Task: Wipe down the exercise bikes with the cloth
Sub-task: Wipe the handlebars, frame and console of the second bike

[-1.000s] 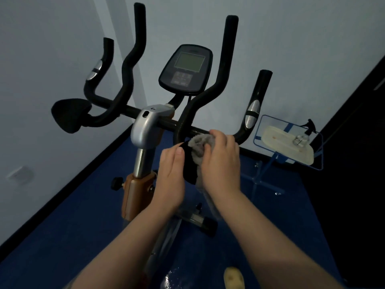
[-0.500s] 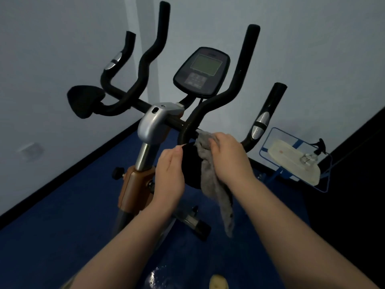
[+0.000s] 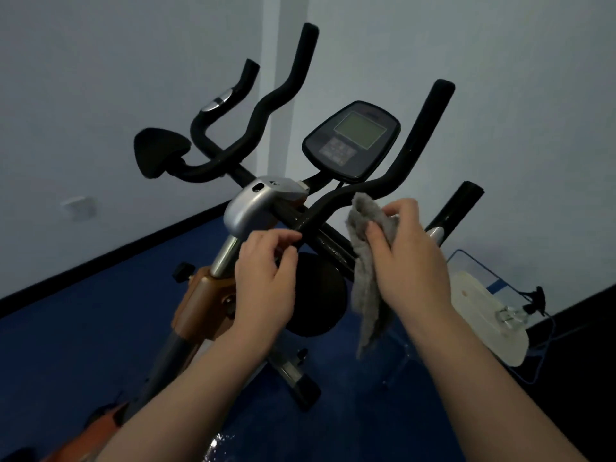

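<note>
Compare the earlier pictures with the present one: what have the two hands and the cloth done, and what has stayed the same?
The right hand has lifted the grey cloth off the round black pad up beside the handlebar; it now hangs loose instead of bunched. The left hand has let go of the pad, fingers loosely curled near the bar. Unchanged: the right hand still grips the cloth, and the console stays put.

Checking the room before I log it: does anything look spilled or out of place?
Possibly: a shiny wet-looking patch glints on the blue floor below the bike, near the bottom edge. Nothing else stands out.
</note>
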The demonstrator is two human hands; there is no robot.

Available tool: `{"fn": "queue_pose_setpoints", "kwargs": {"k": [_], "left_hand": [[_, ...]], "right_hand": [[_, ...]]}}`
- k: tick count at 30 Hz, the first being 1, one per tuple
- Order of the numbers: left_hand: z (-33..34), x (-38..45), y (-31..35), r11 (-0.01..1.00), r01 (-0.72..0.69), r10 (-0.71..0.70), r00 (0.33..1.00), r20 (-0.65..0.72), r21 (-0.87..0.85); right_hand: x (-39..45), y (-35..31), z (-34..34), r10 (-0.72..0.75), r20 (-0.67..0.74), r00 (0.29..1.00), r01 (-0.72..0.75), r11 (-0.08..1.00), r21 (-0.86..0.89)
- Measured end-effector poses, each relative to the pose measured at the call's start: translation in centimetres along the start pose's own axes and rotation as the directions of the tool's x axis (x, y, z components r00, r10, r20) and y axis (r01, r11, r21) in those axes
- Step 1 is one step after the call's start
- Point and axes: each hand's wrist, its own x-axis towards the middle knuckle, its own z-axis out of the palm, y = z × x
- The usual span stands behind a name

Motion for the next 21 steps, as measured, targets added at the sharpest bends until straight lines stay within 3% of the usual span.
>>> {"fn": "queue_pose_setpoints", "kwargs": {"k": [3, 5, 7, 11, 13, 18, 21], "left_hand": [[1.4, 0.6, 0.3, 0.99, -0.034, 0.042, 0.997, -0.06, 0.137], [2.0, 0.4, -0.1, 0.974, -0.045, 0.076, 0.988, -0.137, 0.221], [2.4, 0.3, -0.4, 0.955, -0.062, 0.121, 0.974, -0.19, 0.288], [2.6, 0.3, -0.7, 0.936, -0.058, 0.14, 0.966, -0.216, 0.347], [2.7, 0.3, -0.8, 0.93, -0.058, 0.147, 0.964, -0.223, 0.363], [2.7, 0.3, -0.9, 0.933, -0.032, 0.127, 0.961, -0.244, 0.359], [2.8, 0.3, -0.9, 0.931, -0.044, 0.139, 0.961, -0.238, 0.363]], "right_hand": [[-0.8, 1.5, 2.1, -0.164, 0.25, 0.954, 0.259, 0.873, -0.413], [-1.7, 2.0, 3.0, -0.187, 0.358, 0.915, 0.355, 0.793, -0.494], [-0.5, 2.4, 3.4, -0.194, 0.418, 0.887, 0.394, 0.791, -0.469], [4.1, 1.1, 5.9, -0.182, 0.627, 0.758, 0.358, 0.919, -0.166], [4.2, 1.0, 5.8, -0.22, 0.643, 0.734, 0.357, 0.93, -0.09], [2.5, 3.9, 3.3, -0.345, 0.643, 0.684, 0.541, 0.831, -0.129], [4.0, 1.5, 5.4, -0.241, 0.672, 0.7, 0.431, 0.893, -0.127]]}}
